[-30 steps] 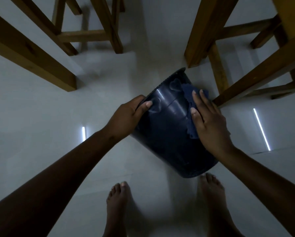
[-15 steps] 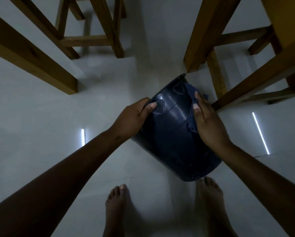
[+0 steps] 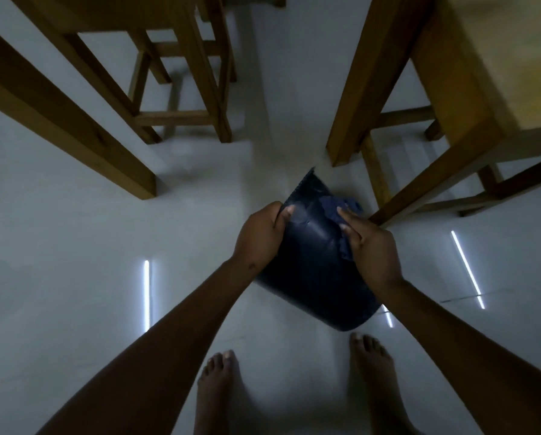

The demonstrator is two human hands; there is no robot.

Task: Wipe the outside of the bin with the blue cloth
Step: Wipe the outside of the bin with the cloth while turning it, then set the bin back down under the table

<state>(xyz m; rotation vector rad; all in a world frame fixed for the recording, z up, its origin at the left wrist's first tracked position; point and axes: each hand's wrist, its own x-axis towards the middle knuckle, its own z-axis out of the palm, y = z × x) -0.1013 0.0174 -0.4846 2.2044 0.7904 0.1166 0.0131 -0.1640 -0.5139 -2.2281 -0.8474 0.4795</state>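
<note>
A dark navy bin [image 3: 313,271] is tilted above the pale floor, its base toward my feet and its ribbed rim pointing away. My left hand [image 3: 259,235] grips the bin's left edge, thumb on the outer wall. My right hand [image 3: 369,246] presses the blue cloth [image 3: 336,208] flat against the bin's upper right side. The cloth bunches past my fingertips and hangs a little under my palm. The bin's inside and far wall are hidden.
Wooden table legs [image 3: 360,89] and a sloping leg [image 3: 435,180] stand close behind the bin on the right. A wooden beam [image 3: 62,120] and a stool frame [image 3: 181,89] are at left. My bare feet [image 3: 219,390] stand on the glossy floor [image 3: 74,277] below the bin.
The view has pulled back and tilted up, so the bin and hands look smaller. My right hand has slid the cloth up toward the rim. My left hand keeps its grip.
</note>
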